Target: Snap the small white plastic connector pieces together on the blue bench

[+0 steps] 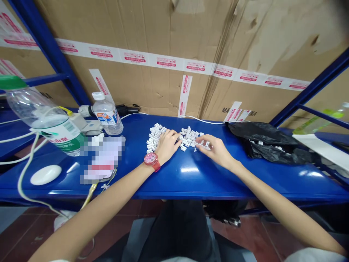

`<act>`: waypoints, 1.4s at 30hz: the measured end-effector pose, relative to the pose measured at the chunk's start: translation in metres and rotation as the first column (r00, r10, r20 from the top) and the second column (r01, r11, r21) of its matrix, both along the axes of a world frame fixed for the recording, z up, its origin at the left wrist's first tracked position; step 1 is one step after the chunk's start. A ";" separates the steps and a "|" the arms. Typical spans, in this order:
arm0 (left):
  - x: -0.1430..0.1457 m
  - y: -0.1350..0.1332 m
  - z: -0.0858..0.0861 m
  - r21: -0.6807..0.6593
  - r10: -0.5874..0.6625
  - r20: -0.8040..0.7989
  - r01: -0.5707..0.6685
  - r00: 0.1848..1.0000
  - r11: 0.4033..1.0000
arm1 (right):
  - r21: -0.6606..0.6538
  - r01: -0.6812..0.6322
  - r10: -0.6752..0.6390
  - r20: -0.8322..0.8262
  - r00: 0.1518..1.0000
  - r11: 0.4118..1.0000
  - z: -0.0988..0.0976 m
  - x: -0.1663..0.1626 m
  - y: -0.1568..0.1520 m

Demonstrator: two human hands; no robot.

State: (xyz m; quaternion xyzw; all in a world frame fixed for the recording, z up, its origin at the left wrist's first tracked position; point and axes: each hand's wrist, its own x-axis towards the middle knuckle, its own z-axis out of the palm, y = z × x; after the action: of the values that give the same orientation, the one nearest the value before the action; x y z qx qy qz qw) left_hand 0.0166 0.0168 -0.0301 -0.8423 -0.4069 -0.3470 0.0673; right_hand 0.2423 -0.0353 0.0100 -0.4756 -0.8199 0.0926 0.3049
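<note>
Two loose piles of small white plastic pieces lie on the blue tabletop, a left pile [153, 138] and a right pile [188, 136]. My left hand [168, 143], with a red watch [151, 160] on its wrist, is bent over the right side of the left pile. Its thumb and forefinger come close together around what looks like one small white piece; the other fingers are mostly hidden. At the right edge of the right pile, my right hand [215, 149] has thumb and forefinger apart, their tips among the pieces. More pieces show beneath its palm.
To the right, a black plastic bag [261, 140] lies with white pieces in its mouth. A small water bottle [107, 114], a large green-capped bottle [54, 123], a white oval object [45, 175] and cables stand or lie left. Cardboard [152, 29] walls the back.
</note>
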 end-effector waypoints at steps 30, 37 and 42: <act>-0.004 -0.018 0.017 0.352 -0.127 0.078 0.092 0.989 0.931 | -0.090 -0.236 0.247 0.126 0.961 0.967 0.015 -0.098 0.130; -0.002 -0.018 0.017 0.176 -0.267 0.195 0.234 0.944 0.956 | -0.427 -0.242 0.000 -0.493 0.870 0.872 0.022 -0.035 0.035; 0.010 -0.030 0.016 0.237 -0.383 0.166 0.340 0.909 0.910 | -0.465 -0.253 -0.097 -0.607 0.789 0.849 0.017 -0.024 -0.001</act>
State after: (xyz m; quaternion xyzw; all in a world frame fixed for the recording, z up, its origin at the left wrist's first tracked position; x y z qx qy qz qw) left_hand 0.0264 -0.0134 -0.0142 -0.8508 -0.2103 -0.4795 0.0438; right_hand 0.2179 -0.0360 0.0266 -0.4485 -0.6397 0.4732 0.4071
